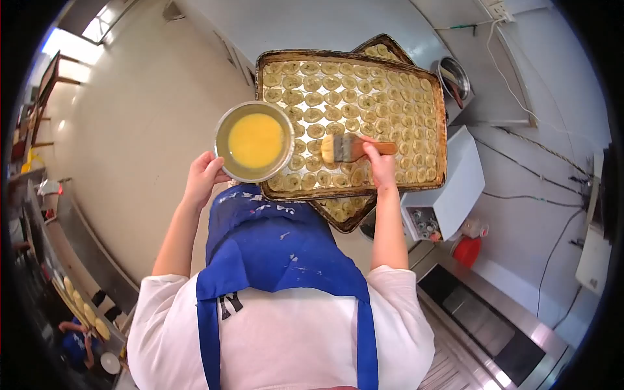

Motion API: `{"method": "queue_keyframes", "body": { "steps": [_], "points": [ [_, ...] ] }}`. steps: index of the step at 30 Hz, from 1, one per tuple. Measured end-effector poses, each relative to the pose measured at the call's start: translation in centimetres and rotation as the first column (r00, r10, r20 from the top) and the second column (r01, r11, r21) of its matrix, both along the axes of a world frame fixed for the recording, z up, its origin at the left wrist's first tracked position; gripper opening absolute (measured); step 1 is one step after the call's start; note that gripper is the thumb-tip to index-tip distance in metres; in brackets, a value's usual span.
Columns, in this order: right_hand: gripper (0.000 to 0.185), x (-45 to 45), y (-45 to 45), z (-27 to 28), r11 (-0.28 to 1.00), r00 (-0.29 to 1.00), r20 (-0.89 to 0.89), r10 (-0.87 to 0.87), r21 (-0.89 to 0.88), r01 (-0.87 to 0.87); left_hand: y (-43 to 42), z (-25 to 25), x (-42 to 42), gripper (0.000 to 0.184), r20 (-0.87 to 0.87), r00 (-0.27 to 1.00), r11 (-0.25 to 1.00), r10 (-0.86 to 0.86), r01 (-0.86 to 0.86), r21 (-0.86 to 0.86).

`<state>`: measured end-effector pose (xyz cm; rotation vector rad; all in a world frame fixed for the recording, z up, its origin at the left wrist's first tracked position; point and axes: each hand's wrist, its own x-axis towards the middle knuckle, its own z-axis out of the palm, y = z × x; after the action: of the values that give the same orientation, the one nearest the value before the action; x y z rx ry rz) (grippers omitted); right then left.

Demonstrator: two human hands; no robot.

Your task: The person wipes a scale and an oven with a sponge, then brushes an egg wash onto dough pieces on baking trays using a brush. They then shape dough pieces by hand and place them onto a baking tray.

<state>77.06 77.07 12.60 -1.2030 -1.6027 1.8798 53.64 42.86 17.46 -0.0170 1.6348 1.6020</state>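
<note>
A metal bowl of yellow liquid [255,142] is held at its left rim by my left hand [207,174], fingers closed on it. The bowl overlaps the left edge of a large dark-rimmed baking tray [351,192]. Rows of small flat round dough pieces [331,97] cover the tray. My right hand [381,162] grips the wooden handle of a wide brush [351,148]. Its pale bristles point left, over the dough pieces; whether they touch is unclear. Under this tray lies a second tray [342,224], turned at an angle, with more dough pieces at its corners.
Behind the trays at the right stands a metal pot [453,77]. Right of them are a white open box [455,188] and a red round object [466,251]. Cables [552,201] run along the right wall. Another person [77,346] is at the far lower left.
</note>
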Motion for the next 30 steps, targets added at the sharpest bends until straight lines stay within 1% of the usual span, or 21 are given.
{"method": "queue_keyframes", "body": {
  "steps": [1,3,4,5,7,10,13,14,15,16,17,19,21,22,25,26,30],
  "points": [
    [0.021,-0.3,0.5,0.1,0.986,0.986,0.077,0.145,0.069,-0.15,-0.3,0.2,0.8,0.01,-0.001,0.998,0.998,0.056,-0.056,-0.006],
    [0.022,-0.5,3.0,-0.6,0.983,0.984,0.066,0.163,0.073,-0.167,-0.9,0.2,2.4,0.01,0.016,0.987,0.987,0.161,-0.161,0.005],
    [0.024,-0.9,4.6,-1.1,0.99,0.994,0.013,0.113,0.086,-0.114,-1.3,0.2,3.2,0.01,0.018,0.976,0.976,0.216,-0.216,0.013],
    [0.025,-1.4,5.9,-1.4,1.0,0.999,-0.045,0.001,-0.029,-0.003,-1.7,0.2,4.0,0.01,0.019,0.963,0.963,0.27,-0.27,0.021],
    [0.026,-3.3,8.0,-2.7,0.991,0.989,-0.115,-0.093,-0.105,0.081,-2.8,0.1,5.4,0.01,0.034,0.943,0.942,0.332,-0.333,0.034],
    [0.027,-6.8,7.9,-3.0,0.981,0.984,-0.174,0.037,-0.182,-0.07,-3.4,0.6,6.6,0.01,0.054,0.913,0.914,0.404,-0.406,0.021],
    [0.025,-11.3,4.4,-2.8,0.964,0.963,-0.233,0.137,-0.19,-0.184,-4.4,0.9,6.7,0.01,0.054,0.902,0.903,0.428,-0.429,0.018],
    [0.024,-12.7,3.3,-2.5,0.935,0.939,-0.144,0.311,-0.129,-0.33,-4.8,0.8,6.5,0.01,0.055,0.902,0.903,0.427,-0.429,0.019],
    [0.022,-14.1,2.3,-2.2,0.877,0.881,-0.042,0.471,-0.083,-0.473,-5.3,0.6,6.3,0.01,0.048,0.906,0.906,0.421,-0.422,0.025],
    [0.02,-15.6,1.7,-2.5,0.878,0.88,0.033,0.474,0.049,-0.475,-5.8,0.4,6.1,0.01,0.041,0.908,0.908,0.417,-0.418,0.031],
    [0.02,-17.1,1.8,-2.6,0.92,0.919,-0.055,0.391,0.038,-0.389,-6.2,0.1,6.0,0.01,0.035,0.908,0.907,0.418,-0.419,0.041],
    [0.021,-20.9,2.0,-2.5,0.973,0.949,-0.224,0.223,-0.012,-0.231,-6.6,-0.1,5.8,0.01,0.012,0.904,0.903,0.428,-0.428,0.031],
    [0.02,-23.5,2.1,-1.6,0.982,0.964,-0.188,0.188,0.059,-0.18,-7.2,-0.3,6.1,0.01,0.019,0.899,0.899,0.437,-0.438,0.021],
    [0.019,-24.3,2.1,-1.7,0.983,0.979,-0.091,0.181,0.037,-0.178,-7.4,-0.6,6.2,0.01,0.035,0.895,0.894,0.445,-0.446,0.028],
    [0.019,-24.9,1.5,-1.7,0.993,0.988,-0.104,0.115,0.003,-0.115,-7.8,-1.6,5.9,0.01,0.049,0.893,0.893,0.447,-0.449,0.024],
    [0.021,-24.6,1.4,-2.7,0.988,0.978,-0.165,0.127,0.113,-0.109,-7.8,-2.0,5.9,0.01,0.048,0.889,0.89,0.455,-0.456,0.019],
    [0.024,-20.1,-0.9,-2.9,0.967,0.966,-0.092,0.24,0.105,-0.23,-7.8,-1.7,5.3,0.011,0.063,0.889,0.89,0.453,-0.455,0.026]
  ]
}}
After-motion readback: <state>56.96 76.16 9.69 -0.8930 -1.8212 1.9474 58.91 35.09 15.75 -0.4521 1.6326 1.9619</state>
